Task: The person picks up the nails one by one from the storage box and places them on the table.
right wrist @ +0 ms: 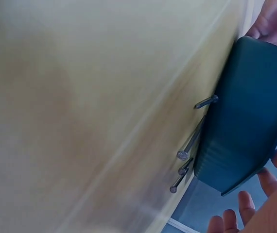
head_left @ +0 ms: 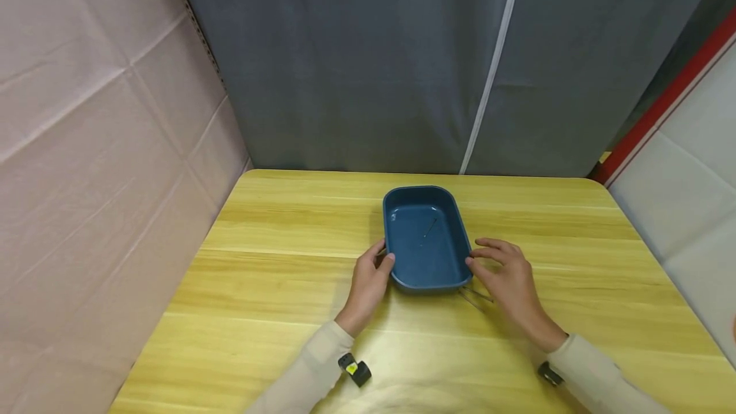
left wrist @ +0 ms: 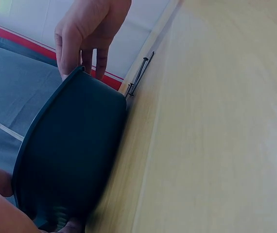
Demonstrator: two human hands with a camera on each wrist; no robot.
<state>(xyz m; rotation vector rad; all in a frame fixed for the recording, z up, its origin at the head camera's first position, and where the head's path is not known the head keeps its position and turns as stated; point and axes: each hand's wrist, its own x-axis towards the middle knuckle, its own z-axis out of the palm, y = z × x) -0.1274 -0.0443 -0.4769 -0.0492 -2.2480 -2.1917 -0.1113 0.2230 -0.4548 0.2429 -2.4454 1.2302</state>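
Observation:
A deep blue rectangular dish point(head_left: 428, 264) is held low over the wooden table, and a thin nail point(head_left: 430, 227) lies inside it. My left hand point(head_left: 365, 286) grips the dish's left side, thumb over the rim and fingers against the outer wall. At the near right corner, my right hand point(head_left: 510, 278) pinches the rim between thumb and forefinger, its other fingers spread loosely. Several metal nails point(right wrist: 191, 141) poke out along the dish's lower edge in the right wrist view, their far ends hidden behind it. The left wrist view also catches nails point(left wrist: 139, 75) by the dish's corner.
The yellow wood-grain table point(head_left: 276, 286) ends at a grey curtain point(head_left: 368, 82) behind the dish. A pale cloth wall point(head_left: 103, 177) flanks the left, and a white panel with a red border point(head_left: 678, 107) stands on the right.

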